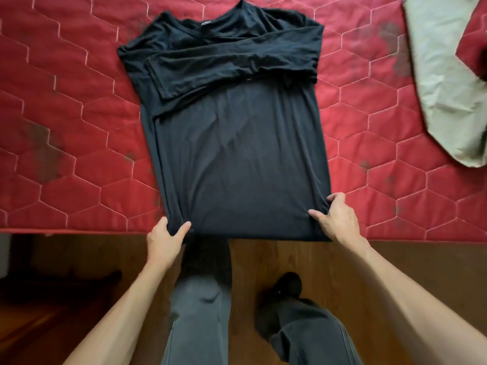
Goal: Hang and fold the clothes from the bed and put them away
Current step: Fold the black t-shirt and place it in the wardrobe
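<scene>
A black long-sleeved shirt (237, 143) lies flat on the red quilted bed (66, 127), collar at the far end and both sleeves folded across the chest. Its hem reaches the bed's near edge. My left hand (164, 239) pinches the hem's left corner between thumb and fingers. My right hand (336, 218) grips the hem's right corner, thumb on top of the cloth.
A pale beige garment (448, 80) lies on the bed at the far right. Dark wooden floor (276, 259) runs below the bed's edge. My legs in grey trousers (200, 312) and a black sock stand close against the bed.
</scene>
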`<state>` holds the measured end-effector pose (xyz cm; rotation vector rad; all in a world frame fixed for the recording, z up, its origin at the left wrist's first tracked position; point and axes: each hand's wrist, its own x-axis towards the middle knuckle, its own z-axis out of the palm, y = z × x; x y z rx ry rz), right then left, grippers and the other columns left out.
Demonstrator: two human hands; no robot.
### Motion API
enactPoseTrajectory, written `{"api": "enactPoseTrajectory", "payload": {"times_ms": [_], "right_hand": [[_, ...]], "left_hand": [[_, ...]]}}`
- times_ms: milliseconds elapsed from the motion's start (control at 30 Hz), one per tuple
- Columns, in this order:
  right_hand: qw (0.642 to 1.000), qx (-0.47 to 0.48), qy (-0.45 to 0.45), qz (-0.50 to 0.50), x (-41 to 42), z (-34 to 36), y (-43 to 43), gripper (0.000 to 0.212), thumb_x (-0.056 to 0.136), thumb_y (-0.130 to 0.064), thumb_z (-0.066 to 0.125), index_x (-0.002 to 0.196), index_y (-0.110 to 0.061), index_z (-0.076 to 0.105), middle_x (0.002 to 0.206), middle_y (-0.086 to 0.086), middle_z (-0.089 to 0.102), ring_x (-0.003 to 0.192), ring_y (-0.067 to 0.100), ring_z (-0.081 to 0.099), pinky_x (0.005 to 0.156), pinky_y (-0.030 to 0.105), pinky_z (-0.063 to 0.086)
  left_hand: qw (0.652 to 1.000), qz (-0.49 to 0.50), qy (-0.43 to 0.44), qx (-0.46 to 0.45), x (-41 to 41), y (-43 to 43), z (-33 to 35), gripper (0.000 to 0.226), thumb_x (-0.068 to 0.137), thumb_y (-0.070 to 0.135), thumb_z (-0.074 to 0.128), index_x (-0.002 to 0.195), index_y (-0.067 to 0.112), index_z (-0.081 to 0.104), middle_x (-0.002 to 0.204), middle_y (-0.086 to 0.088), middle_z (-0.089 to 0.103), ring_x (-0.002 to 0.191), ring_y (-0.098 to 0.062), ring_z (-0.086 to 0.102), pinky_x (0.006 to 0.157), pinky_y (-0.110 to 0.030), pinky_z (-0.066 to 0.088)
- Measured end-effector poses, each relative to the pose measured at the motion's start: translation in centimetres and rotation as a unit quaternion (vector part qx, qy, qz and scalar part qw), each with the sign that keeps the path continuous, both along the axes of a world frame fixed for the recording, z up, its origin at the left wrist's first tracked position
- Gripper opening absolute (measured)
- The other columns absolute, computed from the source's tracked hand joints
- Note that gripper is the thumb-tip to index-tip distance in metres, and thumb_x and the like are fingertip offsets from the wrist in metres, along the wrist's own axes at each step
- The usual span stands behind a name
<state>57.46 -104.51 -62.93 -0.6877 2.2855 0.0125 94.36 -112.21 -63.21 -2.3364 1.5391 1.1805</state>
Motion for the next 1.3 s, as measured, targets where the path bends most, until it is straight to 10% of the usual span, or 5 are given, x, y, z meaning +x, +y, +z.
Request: {"api": "enactPoseTrajectory", "payload": {"times_ms": [433,667,800,1000,1300], "right_hand": [[0.993,0.011,-0.11,-0.032,0.2,3.2,5.9,0.034,0.093,-0.018,0.062,0.123,-0.005,0.064,0.12,0.014,0.068,0.113,0.032,0.061,0.097,0.034,0.045],[0.915,-0.152,-0.21,-0.31,-1.5,7.2,-1.0,0.018,0.086,-0.018,0.052,0.072,-0.01,0.06,0.072,0.012,0.057,0.06,0.024,0.052,0.055,0.036,0.046],[0.849,-0.22,-0.259,-0.404,-2.9,9.5,-8.4,0.015,0.089,-0.006,0.054,0.075,-0.011,0.057,0.063,0.005,0.047,0.036,0.007,0.04,0.037,0.017,0.031],[0.773,-0.298,-0.315,-0.463,-5.8,11.1,-21.6,0.016,0.09,0.002,0.057,0.076,-0.005,0.057,0.062,0.005,0.048,0.039,0.005,0.039,0.038,0.013,0.032],[0.757,-0.364,-0.307,-0.448,-11.2,7.2,-40.6,0.021,0.098,-0.007,0.056,0.119,-0.007,0.052,0.096,0.005,0.07,0.088,0.012,0.071,0.078,0.021,0.058]], "left_hand": [[0.948,0.219,0.215,0.082,1.3,3.7,4.0,0.021,0.095,0.022,0.064,0.115,0.014,0.067,0.111,-0.01,0.073,0.101,-0.027,0.07,0.098,-0.049,0.052],[0.913,0.323,0.246,-0.028,2.1,-5.6,8.6,0.055,0.095,0.007,0.062,0.146,0.018,0.046,0.129,-0.013,0.061,0.104,-0.026,0.066,0.092,-0.04,0.053],[0.891,0.347,0.289,-0.049,0.8,-13.6,10.8,0.028,0.099,0.003,0.049,0.113,0.017,0.069,0.102,-0.013,0.07,0.073,-0.016,0.07,0.064,-0.03,0.059],[0.831,0.391,0.391,-0.059,-2.8,-28.0,10.8,0.024,0.097,-0.005,0.046,0.094,0.009,0.065,0.064,-0.002,0.073,0.06,-0.01,0.072,0.053,-0.02,0.058],[0.753,0.481,0.444,-0.059,-5.3,-47.0,4.5,0.02,0.104,0.005,0.039,0.123,0.005,0.044,0.103,-0.017,0.061,0.076,-0.026,0.075,0.067,-0.037,0.062]]}}
